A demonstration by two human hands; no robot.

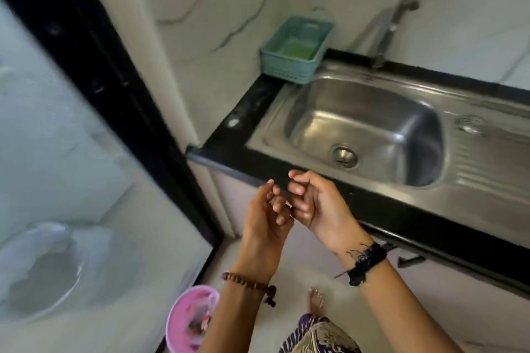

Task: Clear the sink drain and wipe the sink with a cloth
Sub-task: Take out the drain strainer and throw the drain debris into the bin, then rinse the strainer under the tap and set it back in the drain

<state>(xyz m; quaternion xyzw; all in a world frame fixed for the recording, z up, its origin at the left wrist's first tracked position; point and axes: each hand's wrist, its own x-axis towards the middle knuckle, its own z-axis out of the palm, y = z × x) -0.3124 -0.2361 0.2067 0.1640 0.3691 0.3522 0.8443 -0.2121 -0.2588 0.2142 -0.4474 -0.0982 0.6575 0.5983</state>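
Steel sink (309, 100): basin beyond the fingertips, set in black counter (229, 140).
Drain (344, 155): just past the fingers, on the basin floor.
Left hand (265, 219): fingers curled loosely, tips meeting the right hand's; grasped item, cannot tell.
Right hand (312, 200): fingers bent inward, pinched together.
Teal basket (295, 51): far beyond the fingers, at the sink's corner.
Cloth: not identified.

Both hands, left (265, 215) and right (314, 200), meet with fingers curled, empty.
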